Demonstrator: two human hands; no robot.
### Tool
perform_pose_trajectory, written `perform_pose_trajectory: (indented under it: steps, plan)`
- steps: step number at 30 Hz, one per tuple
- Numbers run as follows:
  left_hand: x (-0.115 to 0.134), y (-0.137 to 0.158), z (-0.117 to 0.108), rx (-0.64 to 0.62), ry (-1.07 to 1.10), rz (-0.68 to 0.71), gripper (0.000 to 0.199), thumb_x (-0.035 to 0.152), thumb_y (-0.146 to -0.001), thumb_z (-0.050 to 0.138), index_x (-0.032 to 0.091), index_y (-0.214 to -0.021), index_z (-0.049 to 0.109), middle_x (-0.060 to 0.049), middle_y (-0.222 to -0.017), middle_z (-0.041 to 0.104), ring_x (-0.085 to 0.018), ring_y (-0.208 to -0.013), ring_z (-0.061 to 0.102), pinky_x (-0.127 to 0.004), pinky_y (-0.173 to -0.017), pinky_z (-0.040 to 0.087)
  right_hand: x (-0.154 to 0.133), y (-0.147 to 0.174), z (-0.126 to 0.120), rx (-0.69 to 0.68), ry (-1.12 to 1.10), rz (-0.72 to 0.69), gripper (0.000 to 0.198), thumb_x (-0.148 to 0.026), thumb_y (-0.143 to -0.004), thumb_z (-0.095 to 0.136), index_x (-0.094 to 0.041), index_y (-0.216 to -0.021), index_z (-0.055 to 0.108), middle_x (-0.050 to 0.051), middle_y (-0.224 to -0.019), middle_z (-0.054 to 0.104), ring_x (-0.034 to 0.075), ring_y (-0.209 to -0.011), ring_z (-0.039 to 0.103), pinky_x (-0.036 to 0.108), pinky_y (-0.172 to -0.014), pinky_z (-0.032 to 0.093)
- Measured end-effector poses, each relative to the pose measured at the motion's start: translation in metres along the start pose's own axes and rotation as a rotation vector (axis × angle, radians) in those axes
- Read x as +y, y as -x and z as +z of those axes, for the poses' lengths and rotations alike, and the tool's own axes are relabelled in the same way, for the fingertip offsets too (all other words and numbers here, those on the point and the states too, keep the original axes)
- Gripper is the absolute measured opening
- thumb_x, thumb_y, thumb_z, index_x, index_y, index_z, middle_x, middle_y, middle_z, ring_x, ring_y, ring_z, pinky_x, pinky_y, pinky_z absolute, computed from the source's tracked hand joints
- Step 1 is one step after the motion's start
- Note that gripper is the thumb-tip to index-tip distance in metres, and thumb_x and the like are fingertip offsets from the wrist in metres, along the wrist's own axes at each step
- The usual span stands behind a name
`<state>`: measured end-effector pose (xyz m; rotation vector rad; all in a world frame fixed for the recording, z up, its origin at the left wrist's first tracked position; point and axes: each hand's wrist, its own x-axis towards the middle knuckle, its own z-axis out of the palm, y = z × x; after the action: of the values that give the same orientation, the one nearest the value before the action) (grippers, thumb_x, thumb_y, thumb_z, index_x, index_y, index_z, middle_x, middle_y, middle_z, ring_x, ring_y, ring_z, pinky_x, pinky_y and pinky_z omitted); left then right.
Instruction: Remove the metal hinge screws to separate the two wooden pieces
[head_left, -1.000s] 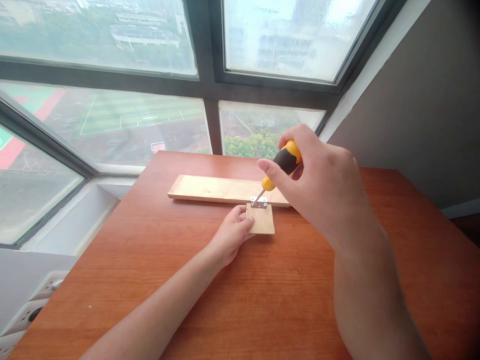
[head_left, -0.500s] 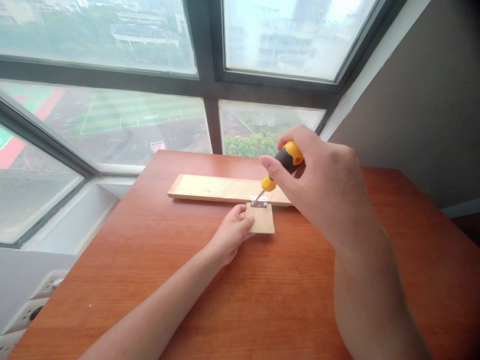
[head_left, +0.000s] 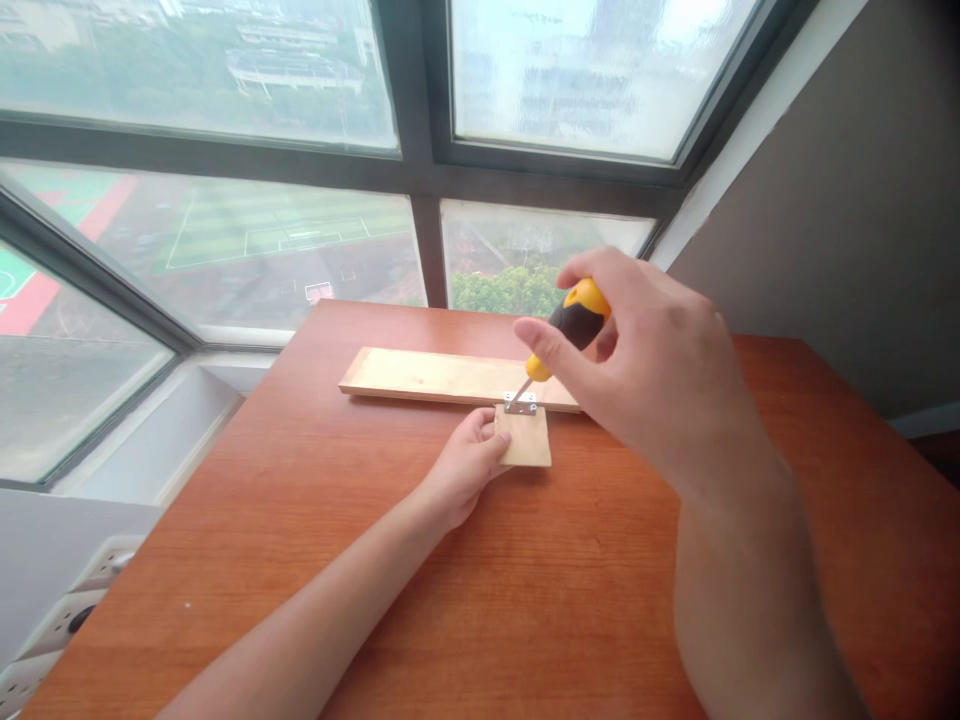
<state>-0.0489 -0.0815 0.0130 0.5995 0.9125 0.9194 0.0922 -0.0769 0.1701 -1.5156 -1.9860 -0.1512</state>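
My right hand [head_left: 652, 360] is closed around a yellow and black screwdriver [head_left: 577, 318], its fingers at the handle. The shaft slants down to the left, and its tip meets a small silver hinge [head_left: 521, 404]. That hinge joins a small square wooden piece [head_left: 525, 440] to the front edge of a long pale wooden board [head_left: 427, 375]. Pinched at its left edge, the square piece is held by my left hand [head_left: 472, 455], thumb on top. The right end of the board is hidden behind my right hand.
Everything lies on a reddish-brown wooden table [head_left: 585, 590]. Windows with dark frames [head_left: 420, 175] rise behind its far edge. Wall sockets [head_left: 71, 620] are at the lower left, and a grey wall [head_left: 840, 220] stands on the right.
My right thumb and fingers have shifted slightly on the screwdriver handle, which looks turned a little. The tip stays at the hinge, and my left hand keeps its hold.
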Motion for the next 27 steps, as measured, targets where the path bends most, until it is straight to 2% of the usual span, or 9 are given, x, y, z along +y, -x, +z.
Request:
perform_pose_trajectory:
  steps: [4,6,9,12,15,17,19,23,27]
  plan:
    - [-0.001,0.0002,-0.0006,0.022,-0.003,-0.003,0.025,0.011,-0.081,0.064,0.016,-0.104,0.054,-0.011,-0.104,0.07,-0.019,-0.088,0.069,-0.033,-0.082,0.055,0.0024,-0.0021,-0.0003,-0.015,-0.017,0.035,0.021,-0.039,-0.09,0.052,-0.023,-0.1,0.06,0.001,-0.077,0.064,0.018,-0.066,0.057,0.033,-0.06,0.041]
    - [-0.0011,0.0,-0.0007,0.022,-0.004,-0.002,0.025,0.011,-0.081,0.064,0.016,-0.104,0.054,-0.01,-0.102,0.07,-0.019,-0.087,0.069,-0.033,-0.08,0.055,0.0032,-0.0015,-0.002,-0.034,-0.063,0.004,0.023,-0.023,-0.085,0.053,-0.022,-0.107,0.058,0.003,-0.091,0.066,0.018,-0.073,0.06,0.033,-0.063,0.044]
    - [-0.0013,-0.0003,-0.001,0.004,0.001,0.003,0.023,0.012,-0.082,0.064,0.016,-0.102,0.054,-0.009,-0.099,0.07,-0.018,-0.085,0.069,-0.033,-0.08,0.055,0.0044,0.0001,-0.0035,-0.077,-0.139,-0.074,0.047,-0.01,-0.073,0.054,-0.021,-0.118,0.053,0.007,-0.12,0.059,0.021,-0.091,0.061,0.033,-0.068,0.048]
    - [-0.0012,-0.0006,-0.0011,0.005,-0.001,0.001,0.022,0.012,-0.083,0.062,0.016,-0.103,0.053,-0.01,-0.1,0.07,-0.018,-0.086,0.069,-0.034,-0.081,0.055,0.0059,-0.0002,-0.0016,-0.065,-0.116,-0.063,0.038,-0.022,-0.079,0.058,-0.024,-0.116,0.054,0.008,-0.118,0.06,0.022,-0.088,0.061,0.035,-0.066,0.048]
    - [-0.0008,-0.0006,-0.0006,0.02,-0.011,-0.006,0.023,0.009,-0.083,0.06,0.015,-0.104,0.053,-0.01,-0.102,0.07,-0.018,-0.087,0.069,-0.033,-0.082,0.055,0.0071,-0.0022,0.0019,0.01,-0.024,0.004,0.026,-0.041,-0.084,0.061,-0.024,-0.103,0.058,0.004,-0.09,0.065,0.021,-0.072,0.06,0.037,-0.065,0.045]
    - [-0.0006,-0.0003,-0.0003,0.026,-0.017,-0.011,0.023,0.009,-0.083,0.059,0.016,-0.104,0.053,-0.01,-0.103,0.069,-0.018,-0.087,0.069,-0.033,-0.082,0.055,0.0075,-0.0031,0.0027,0.029,0.002,0.018,0.02,-0.04,-0.085,0.059,-0.024,-0.097,0.059,0.002,-0.078,0.064,0.02,-0.067,0.059,0.036,-0.065,0.044]
    - [-0.0006,-0.0001,-0.0001,0.025,-0.021,-0.012,0.023,0.009,-0.084,0.059,0.016,-0.105,0.053,-0.009,-0.102,0.069,-0.017,-0.086,0.069,-0.032,-0.081,0.055,0.0074,-0.0029,0.0015,0.011,-0.019,0.016,0.015,-0.03,-0.084,0.058,-0.023,-0.097,0.059,0.001,-0.079,0.064,0.019,-0.067,0.059,0.036,-0.065,0.044]
    - [-0.0009,-0.0002,-0.0003,0.013,-0.022,-0.002,0.023,0.009,-0.084,0.059,0.016,-0.104,0.053,-0.009,-0.099,0.069,-0.018,-0.086,0.069,-0.032,-0.08,0.055,0.006,-0.001,-0.0028,-0.048,-0.155,-0.079,0.034,-0.012,-0.075,0.055,-0.022,-0.108,0.056,0.005,-0.101,0.065,0.021,-0.085,0.061,0.035,-0.071,0.048]
    - [-0.0011,-0.0011,-0.0006,0.012,-0.019,-0.005,0.021,0.009,-0.085,0.059,0.015,-0.104,0.053,-0.01,-0.1,0.069,-0.018,-0.086,0.069,-0.034,-0.082,0.055,0.0062,-0.0017,-0.0012,-0.048,-0.118,-0.065,0.026,-0.028,-0.082,0.059,-0.024,-0.108,0.057,0.005,-0.103,0.065,0.02,-0.077,0.06,0.036,-0.066,0.048]
